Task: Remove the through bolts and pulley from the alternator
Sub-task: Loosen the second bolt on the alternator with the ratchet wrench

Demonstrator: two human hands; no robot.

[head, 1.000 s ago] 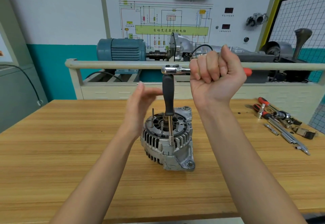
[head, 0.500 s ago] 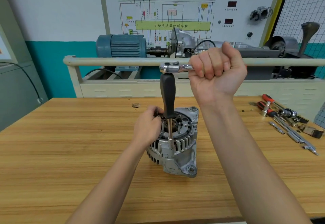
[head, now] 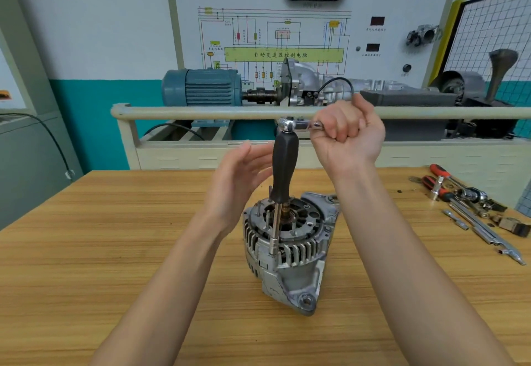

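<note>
Wooden workbench (head: 86,250) under both hands, alternator (head: 287,250) sitting right below them. Right hand (head: 349,135) is fisted around the ratchet handle (head: 298,125), its black-gripped extension (head: 283,170) dropping onto the housing. Left hand (head: 238,176) hovers spread beside it, holding nothing. Loose tools (head: 471,210) lie off right; beyond the hands, a wiring-diagram board (head: 275,35) reads 自动变速器控制电脑.

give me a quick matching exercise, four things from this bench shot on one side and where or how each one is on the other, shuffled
Things
1. right hand
2. left hand
3. alternator
4. loose tools

States
A. stands on the wooden table at centre
B. grips the ratchet handle
C. lie at the table's right edge
D. open beside the black driver handle

Pairs: 1-B, 2-D, 3-A, 4-C
</note>
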